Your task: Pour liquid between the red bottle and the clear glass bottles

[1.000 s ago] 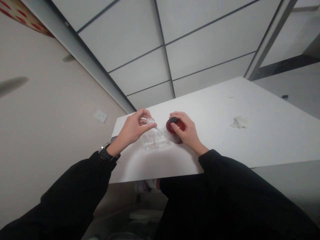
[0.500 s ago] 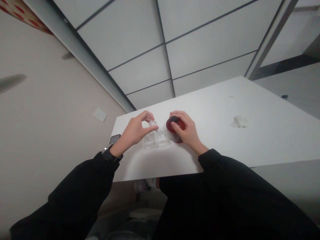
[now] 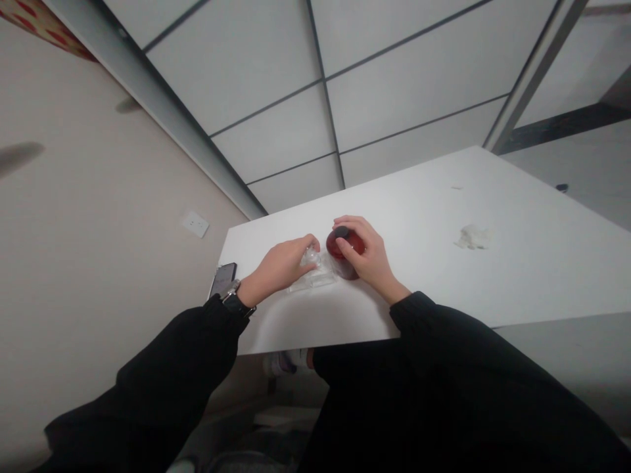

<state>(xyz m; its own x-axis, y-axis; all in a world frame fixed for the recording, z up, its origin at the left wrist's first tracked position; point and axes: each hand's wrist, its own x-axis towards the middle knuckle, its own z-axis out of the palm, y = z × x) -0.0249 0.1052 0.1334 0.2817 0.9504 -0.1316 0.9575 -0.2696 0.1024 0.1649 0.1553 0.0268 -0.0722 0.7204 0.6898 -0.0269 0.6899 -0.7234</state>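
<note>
The left sleeve, at eight o'clock, and right sleeve, at four, are loose black cloth. A watch, dark-strapped with silvery metal, circles the left wrist.

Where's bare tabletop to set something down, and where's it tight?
Free: the white table right of the crumpled scrap; the stretch between that scrap and the right hand; the strip between the clear container and front edge. Crowded: the middle, where the left hand, clear container, red dark-topped vessel and right hand bunch up; also left edge, phone by wristwatch.
</note>
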